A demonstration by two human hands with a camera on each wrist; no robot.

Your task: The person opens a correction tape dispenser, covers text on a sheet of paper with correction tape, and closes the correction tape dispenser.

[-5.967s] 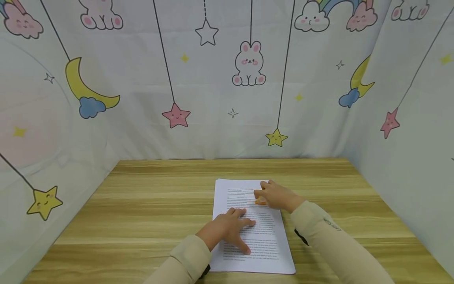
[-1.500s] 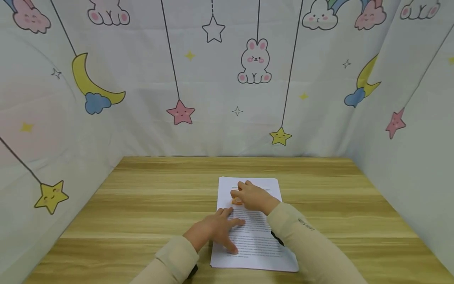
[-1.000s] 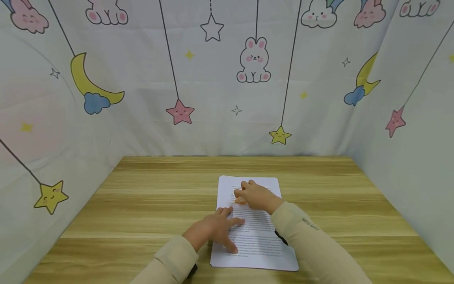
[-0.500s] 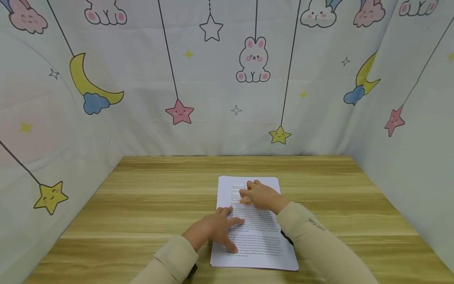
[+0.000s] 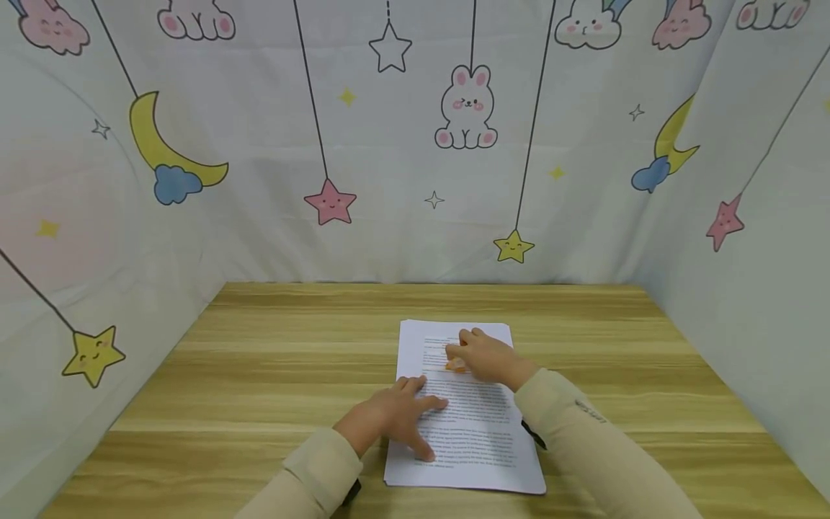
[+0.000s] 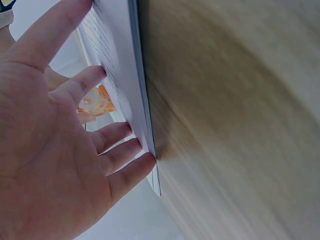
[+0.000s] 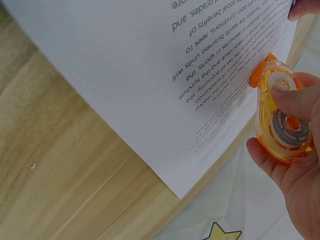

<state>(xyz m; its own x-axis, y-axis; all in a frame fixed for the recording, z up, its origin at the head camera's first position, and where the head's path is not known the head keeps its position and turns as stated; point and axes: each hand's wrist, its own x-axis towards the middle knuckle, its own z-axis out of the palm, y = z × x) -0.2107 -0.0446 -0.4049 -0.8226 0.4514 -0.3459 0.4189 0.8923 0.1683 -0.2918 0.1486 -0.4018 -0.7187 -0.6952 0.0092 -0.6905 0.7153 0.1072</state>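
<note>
A stack of printed paper (image 5: 467,461) lies on the wooden table. My left hand (image 5: 398,418) rests on its left part with fingers spread; the left wrist view shows the fingertips touching the sheets near their edge. In my right hand (image 5: 489,359) is an orange, see-through correction tape dispenser (image 7: 285,117), gripped between thumb and fingers. Its orange tip (image 7: 259,72) is down at the lines of text in the upper part of the page. Part of the dispenser is covered by the right hand in the head view.
Around the paper spreads the wood-grain table (image 5: 292,360). A white cloth (image 5: 389,158) printed with stars, moons and rabbits hangs behind the table and along both sides.
Over the last second and a half, the right hand with the correction tape dispenser has slid rightward along the upper text. The left hand has stayed in place on the paper lately.
</note>
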